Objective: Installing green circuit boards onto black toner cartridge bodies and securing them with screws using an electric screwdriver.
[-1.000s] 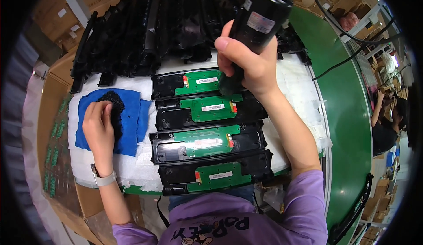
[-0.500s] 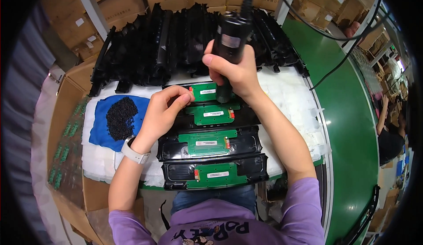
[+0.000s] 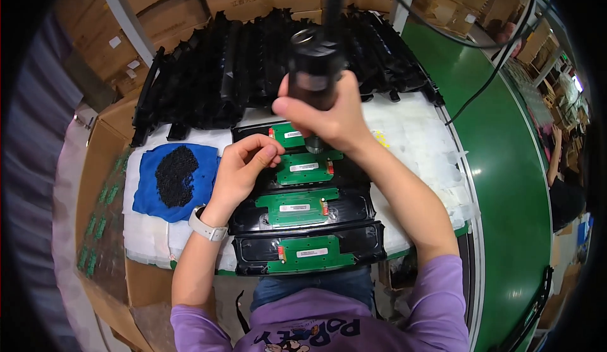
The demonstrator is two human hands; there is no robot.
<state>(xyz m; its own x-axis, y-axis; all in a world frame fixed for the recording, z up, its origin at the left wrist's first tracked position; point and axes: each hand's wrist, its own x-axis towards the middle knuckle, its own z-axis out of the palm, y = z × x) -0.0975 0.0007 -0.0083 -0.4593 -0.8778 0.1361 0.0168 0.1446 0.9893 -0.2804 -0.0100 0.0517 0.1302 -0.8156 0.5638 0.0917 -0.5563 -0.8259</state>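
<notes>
We're in a purple short-sleeved T-shirt [image 3: 303, 327] with a cartoon print and lettering on the chest, sleeves ending above the elbows. Blue jeans [image 3: 310, 285] show below the table edge. White watch [image 3: 207, 225] with a pale band on our left wrist. Both forearms bare; left hand [image 3: 243, 165] and right hand [image 3: 329, 115] ungloved, no rings visible.

One head-worn fisheye camera looks steeply down, close over the white work table [image 3: 423, 143]; edges curve toward its rim.
</notes>
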